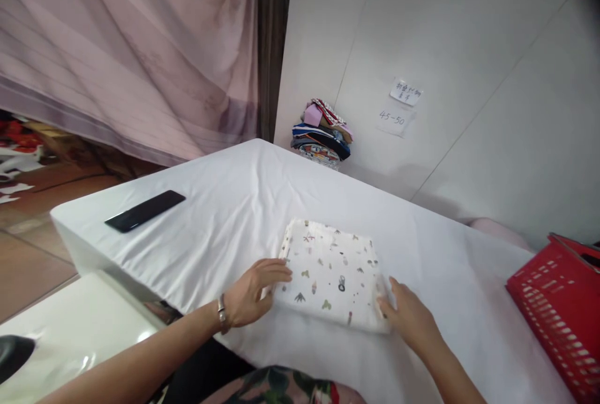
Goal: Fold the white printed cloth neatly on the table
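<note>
A folded white cloth (328,272) with small printed plants and figures lies flat on the white-covered table (210,254). At its left edge rests my left hand (255,288), its fingers stretched out over the border and the thumb held apart below. My right hand (410,313) is at the opposite edge, with the thumb on top of the fabric and the forefinger along the side. It seems to pinch the edge there; its other fingers are hidden.
A black phone (146,210) lies at the table's left. Folded fabrics (323,132) are stacked by the wall beyond the back edge. On the right stands a red plastic basket (557,304). A white glossy surface (79,329) is at lower left, and a pink curtain (154,47) hangs behind.
</note>
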Available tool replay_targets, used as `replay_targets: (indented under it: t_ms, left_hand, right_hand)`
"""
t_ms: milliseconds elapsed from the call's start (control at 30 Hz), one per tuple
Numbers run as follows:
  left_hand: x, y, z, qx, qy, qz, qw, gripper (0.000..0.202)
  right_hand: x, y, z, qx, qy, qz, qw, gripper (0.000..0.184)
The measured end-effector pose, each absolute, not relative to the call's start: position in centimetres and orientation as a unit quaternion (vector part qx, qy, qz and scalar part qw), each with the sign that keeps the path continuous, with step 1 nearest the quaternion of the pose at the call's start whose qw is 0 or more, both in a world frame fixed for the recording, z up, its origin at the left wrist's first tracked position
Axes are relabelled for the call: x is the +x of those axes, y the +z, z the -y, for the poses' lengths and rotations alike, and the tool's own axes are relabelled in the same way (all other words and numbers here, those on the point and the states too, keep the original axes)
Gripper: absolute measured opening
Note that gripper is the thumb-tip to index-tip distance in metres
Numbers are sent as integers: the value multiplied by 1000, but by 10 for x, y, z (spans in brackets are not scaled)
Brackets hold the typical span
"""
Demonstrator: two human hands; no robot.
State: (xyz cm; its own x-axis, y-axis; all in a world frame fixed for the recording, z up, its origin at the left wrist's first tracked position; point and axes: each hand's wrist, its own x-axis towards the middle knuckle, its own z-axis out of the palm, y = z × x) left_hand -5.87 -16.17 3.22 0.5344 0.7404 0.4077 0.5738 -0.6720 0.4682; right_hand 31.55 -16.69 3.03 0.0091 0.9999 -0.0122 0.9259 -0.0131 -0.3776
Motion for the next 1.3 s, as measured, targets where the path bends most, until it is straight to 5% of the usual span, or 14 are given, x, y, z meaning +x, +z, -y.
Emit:
replay_targets:
  t_ms: [167,267,433,633,833,1133,1300]
  left_hand:
    - [-24,34,161,816,332,-464,99,22]
    - [-15,24,168,819,296,-483,89,16]
    - [-22,14,176,814,310,-479,112,16]
    - [-34,23,156,713,374,-564,184,15]
    - [-28,20,148,632,281,-681,241,33]
    - [-24,8,155,637,288,-676,234,29]
    - [-23,4,156,635,297,-676,229,28]
  right_hand:
    - [256,50,140,-563,62,800,196,55]
    - [226,37,129,-512,63,845,143,57]
    - [217,3,123,-495,89,862,57,56]
    - [215,10,111,-499,102,851,133,48]
    - [173,29,54,-481,71,847,213,42]
    - [122,21,-20,-468,154,865,94,38]
    - [124,17,-27,-458,201,855,134,39]
